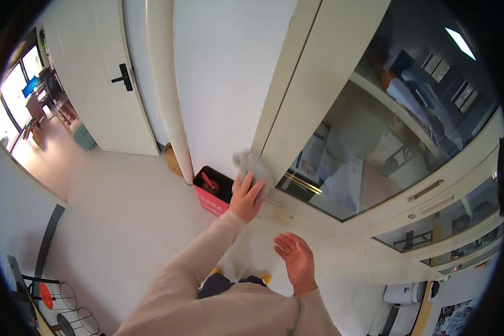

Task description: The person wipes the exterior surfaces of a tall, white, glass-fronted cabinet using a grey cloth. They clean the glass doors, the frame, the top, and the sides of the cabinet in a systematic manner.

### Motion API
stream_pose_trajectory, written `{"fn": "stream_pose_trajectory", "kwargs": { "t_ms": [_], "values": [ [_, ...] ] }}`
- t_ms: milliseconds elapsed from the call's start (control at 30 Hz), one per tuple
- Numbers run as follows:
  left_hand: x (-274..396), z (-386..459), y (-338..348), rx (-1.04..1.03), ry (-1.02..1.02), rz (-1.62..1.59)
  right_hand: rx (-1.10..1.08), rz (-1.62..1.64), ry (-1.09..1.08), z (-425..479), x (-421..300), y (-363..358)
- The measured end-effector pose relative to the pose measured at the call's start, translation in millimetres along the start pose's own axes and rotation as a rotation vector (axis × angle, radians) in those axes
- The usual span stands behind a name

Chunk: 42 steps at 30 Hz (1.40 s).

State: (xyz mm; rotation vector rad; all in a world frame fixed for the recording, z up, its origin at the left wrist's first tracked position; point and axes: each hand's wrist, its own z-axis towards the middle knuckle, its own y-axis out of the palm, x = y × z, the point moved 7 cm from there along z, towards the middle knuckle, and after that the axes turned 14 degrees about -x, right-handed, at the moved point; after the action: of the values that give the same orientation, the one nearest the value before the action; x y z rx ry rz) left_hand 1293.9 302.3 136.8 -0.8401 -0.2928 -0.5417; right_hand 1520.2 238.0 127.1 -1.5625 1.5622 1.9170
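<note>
My left hand is stretched forward with its fingers spread over a grey cloth. The cloth, slightly blurred, lies against the lower left corner of a cream cabinet frame with glass doors. Part of the cloth is hidden under my fingers. My right hand hangs in the air nearer my body, fingers apart and holding nothing. Just left of the cloth stands a red bin with a dark inside; a red-handled item shows in it.
A white pipe runs down the wall behind the bin. Left of it is a white door with a black handle. Wire-legged stools stand at lower left. Folders and papers show behind the cabinet's glass door, which carries reflections.
</note>
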Motion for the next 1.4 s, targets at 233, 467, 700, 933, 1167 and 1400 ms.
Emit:
{"fn": "stream_pose_trajectory", "kwargs": {
  "t_ms": [233, 467, 700, 933, 1167, 1400],
  "values": [
    [-94.2, -66.3, 47.8, 0.194, -0.653, -0.936, 0.129, 0.007, -0.015, 1.1, 9.2, -4.9],
    [-60.5, 118.7, -88.0, -0.128, -0.202, -0.987, 0.136, -0.139, -0.012, 20.5, 4.1, -4.9],
    [32.8, 270.9, -204.7, -0.187, 0.325, -1.098, -0.06, -0.877, -0.688, 72.7, -74.1, 81.1],
    [-94.4, 144.6, -47.8, -0.464, -0.076, -0.986, 0.075, -1.382, -1.45, 99.9, -97.9, 147.2],
    [-131.6, 105.3, 21.5, -0.581, -0.388, -1.208, 0.375, -1.692, -1.117, 139.0, -88.7, 177.4],
    [20.5, 292.7, -179.9, -0.099, 0.819, -0.736, 0.814, -1.867, -0.945, 168.6, -76.4, 177.8]
  ]
}}
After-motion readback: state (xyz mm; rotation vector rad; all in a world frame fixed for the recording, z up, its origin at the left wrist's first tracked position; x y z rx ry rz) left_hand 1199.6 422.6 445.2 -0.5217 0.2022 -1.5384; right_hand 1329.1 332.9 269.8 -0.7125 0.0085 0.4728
